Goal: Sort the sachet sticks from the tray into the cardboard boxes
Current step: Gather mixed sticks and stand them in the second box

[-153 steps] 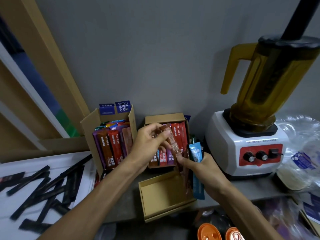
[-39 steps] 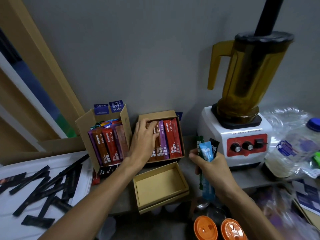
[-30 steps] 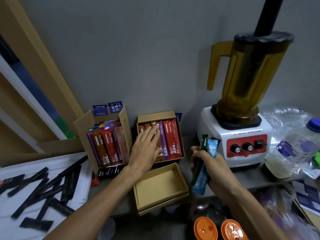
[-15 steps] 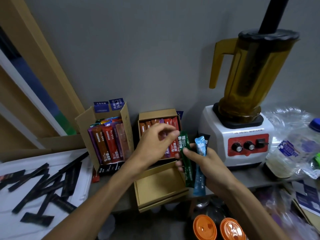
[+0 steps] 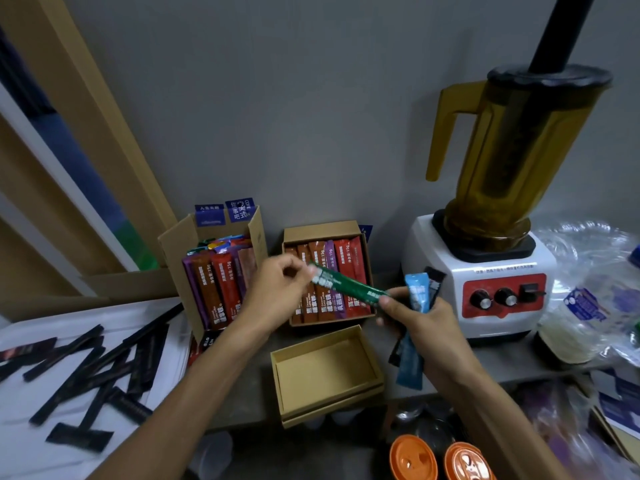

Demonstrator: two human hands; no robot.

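Note:
My left hand pinches the upper end of a green sachet stick, which lies slanted over the flat cardboard box of red, brown and purple sticks. My right hand still touches the green stick's lower end and grips a light blue stick and a black stick. A taller open cardboard box to the left holds more upright sticks. An empty box lid lies in front. The white tray at the left carries several black sticks.
A blender with an amber jug stands on the right against the grey wall. Clear plastic bags and a bottle crowd the far right. Two orange lids sit below the shelf edge. Wooden boards lean at the left.
My left hand left the flat box and took the top of the green stick from my right hand's bundle, pulling it left and tilting it over the box.

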